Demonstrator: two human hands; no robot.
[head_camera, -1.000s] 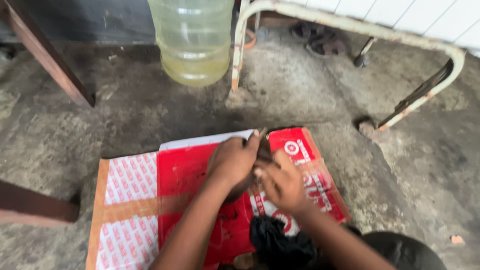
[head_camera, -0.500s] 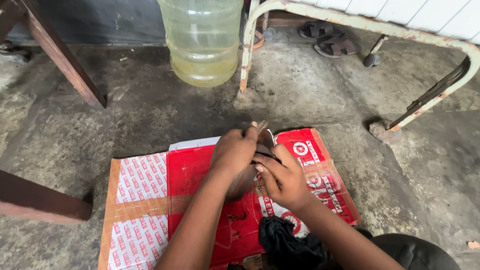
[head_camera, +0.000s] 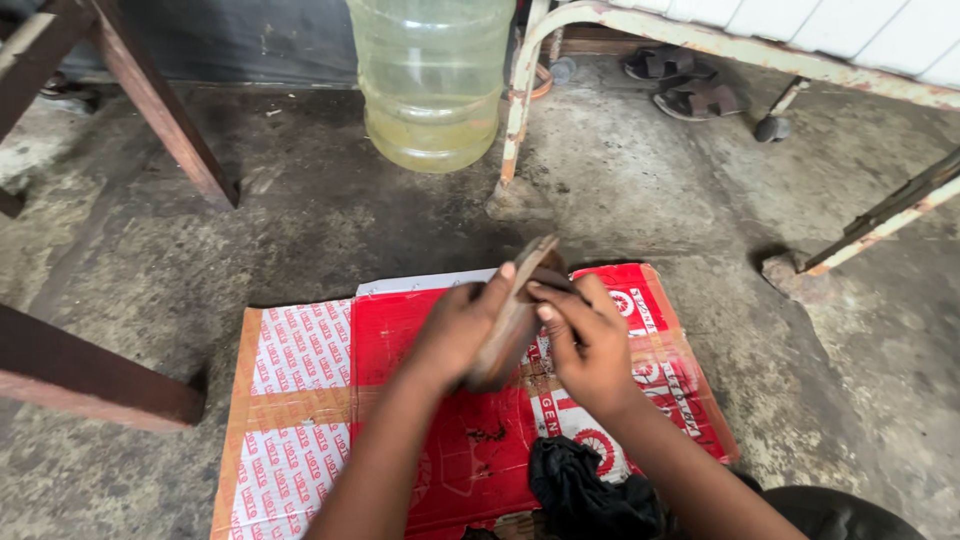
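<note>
**A:** Both hands up over the mat. The left hand (head_camera: 455, 335) is wrapped around a flat brown piece (head_camera: 510, 320), maybe a shoe sole or a slab of wood, hard to say which. Fingers curled round its near edge, thumb tip showing on the top side.

**B:** And the right hand (head_camera: 590, 350)?

**A:** Right hand is on the other face of that same piece. Fingers bent and pressed against it, fingertips up near the dark top end. So it's gripped from both sides, standing on edge and tilted, top end leaning away from the person.

**B:** Where does the piece sit against everything else?

**A:** Held in the air above the red printed cardboard (head_camera: 440, 440) spread flat on the concrete floor (head_camera: 300, 220). I can't tell whether its lower end touches the cardboard; the left palm hides that.

**B:** Anything close by?

**A:** A black cloth (head_camera: 585, 485) bunched on the cardboard's near edge, just beside the right forearm. Farther off, a big clear water jug (head_camera: 430, 80) with yellowish liquid at the bottom stands on the floor, next to a rusty white metal frame leg (head_camera: 515, 110). A pair of dark sandals (head_camera: 690, 90) lies behind that frame. Wooden table legs (head_camera: 150, 110) angle in on the left, well apart from the hands.
</note>
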